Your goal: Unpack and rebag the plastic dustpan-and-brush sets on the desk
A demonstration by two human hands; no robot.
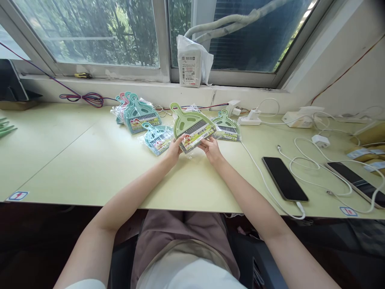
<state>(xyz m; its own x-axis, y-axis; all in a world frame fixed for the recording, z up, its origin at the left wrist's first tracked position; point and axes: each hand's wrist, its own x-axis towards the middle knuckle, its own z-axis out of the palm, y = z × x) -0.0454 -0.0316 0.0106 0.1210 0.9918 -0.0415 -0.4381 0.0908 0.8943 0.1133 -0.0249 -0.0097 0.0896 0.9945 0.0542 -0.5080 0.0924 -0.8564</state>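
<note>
Green dustpan (193,127) — between left hand (175,150), right hand (212,150)

Left hand (174,150), right hand (212,150) gripping (arms (136,186) outstretched).

A desk (75,172) below windows (90,32), with phones (285,178) and chargers (320,140), suggests an office.

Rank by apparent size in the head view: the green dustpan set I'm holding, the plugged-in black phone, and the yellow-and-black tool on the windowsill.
1. Green dustpan set
2. Plugged-in black phone
3. Yellow-and-black tool, clearly smallest
</note>
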